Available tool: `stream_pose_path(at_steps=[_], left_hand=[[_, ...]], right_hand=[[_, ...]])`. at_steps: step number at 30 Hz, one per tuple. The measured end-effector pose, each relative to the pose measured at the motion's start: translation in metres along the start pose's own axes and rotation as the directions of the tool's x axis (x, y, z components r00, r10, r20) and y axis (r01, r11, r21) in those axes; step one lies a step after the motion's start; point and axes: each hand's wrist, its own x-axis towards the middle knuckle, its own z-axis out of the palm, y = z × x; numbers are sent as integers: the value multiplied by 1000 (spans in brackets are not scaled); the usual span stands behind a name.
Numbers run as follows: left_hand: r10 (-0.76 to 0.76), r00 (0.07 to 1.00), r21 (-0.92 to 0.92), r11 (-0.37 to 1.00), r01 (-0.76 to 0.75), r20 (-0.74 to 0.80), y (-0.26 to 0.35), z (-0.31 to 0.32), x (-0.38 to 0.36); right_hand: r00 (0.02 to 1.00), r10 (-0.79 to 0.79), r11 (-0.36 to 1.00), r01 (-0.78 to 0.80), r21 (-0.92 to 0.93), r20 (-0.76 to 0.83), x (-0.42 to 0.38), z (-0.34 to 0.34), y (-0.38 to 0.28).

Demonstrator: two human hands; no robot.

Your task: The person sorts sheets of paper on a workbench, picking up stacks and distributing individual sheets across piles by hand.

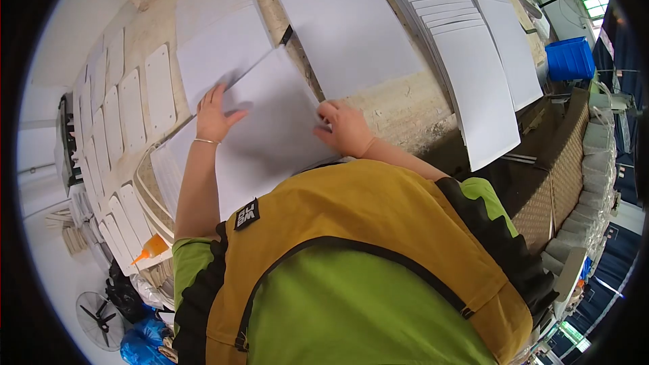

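Note:
A large white sheet (267, 115) lies slanted in front of me on the table, its near end hidden behind my apron. My left hand (213, 122) is at the sheet's left edge, thumb stretched out over it and fingers apart. At the right edge, the fingers of my right hand (343, 127) are curled in around the border of the sheet. Just past the sheet's far corner is a small black piece (286, 34). Beyond my left hand lies a white stack (220, 27), and another big white sheet (345, 20) lies ahead of my right hand.
Fanned white sheets (466, 61) overhang the table edge on the right. White rounded panels (160, 88) lie in rows at left, near an orange glue bottle (152, 249). A blue bin (570, 59) stands far right. A brown patterned panel (551, 182) leans close by.

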Motion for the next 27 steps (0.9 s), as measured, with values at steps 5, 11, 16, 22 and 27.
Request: stream_pose_path(at_steps=[5,11,16,22,27], left_hand=[[-308,892,-247,884,396,331,11,-54,12],[-214,977,-133,969,210,-16,89,-174,-16],[-239,969,110,963,244,-59,90,-231,-13],[-320,905,199,942,271,280,18,-97,17],[-353,833,256,930,263,426,8,-35,22]], right_hand=[[834,-447,535,-42,844,325,5,-10,3],[909,-283,367,-192,910,306,35,25,13],[764,-27,157,-634,757,645,44,36,5],[794,-33,486,-518,704,607,30,70,30],[907,149,915,-278,293,395,13,49,16]])
